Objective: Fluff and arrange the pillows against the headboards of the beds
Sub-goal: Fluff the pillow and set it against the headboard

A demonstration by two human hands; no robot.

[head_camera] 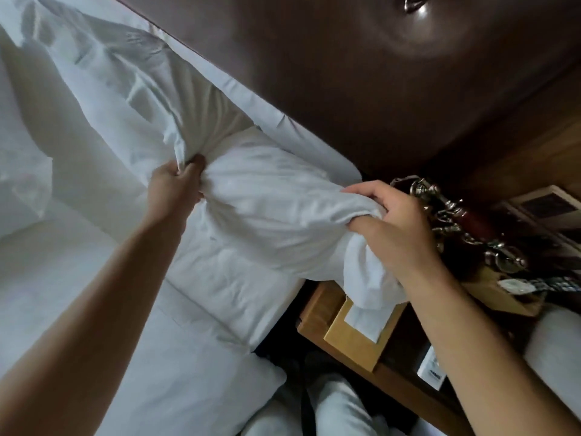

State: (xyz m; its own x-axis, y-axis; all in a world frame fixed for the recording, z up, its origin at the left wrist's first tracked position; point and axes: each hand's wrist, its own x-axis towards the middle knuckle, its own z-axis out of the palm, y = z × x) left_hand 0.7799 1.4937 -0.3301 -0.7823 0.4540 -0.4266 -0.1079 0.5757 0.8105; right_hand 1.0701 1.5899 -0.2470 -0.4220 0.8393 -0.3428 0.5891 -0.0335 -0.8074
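Observation:
A white pillow (267,196) lies at the head of the bed, its far end under the loose white pillowcase (119,89) that stretches away to the upper left. My left hand (176,184) is shut on a bunch of the pillowcase cloth at the pillow's middle. My right hand (396,228) grips the pillow's near end, which hangs over the bed's edge. The dark brown padded headboard (345,73) runs just behind the pillow.
A second white pillow (19,146) lies at the left. Beside the bed stands a wooden nightstand (317,309) with a tissue box (355,335), an ornate metal lamp base (446,215) close to my right hand, and small items. Another bed's white corner (556,347) shows at right.

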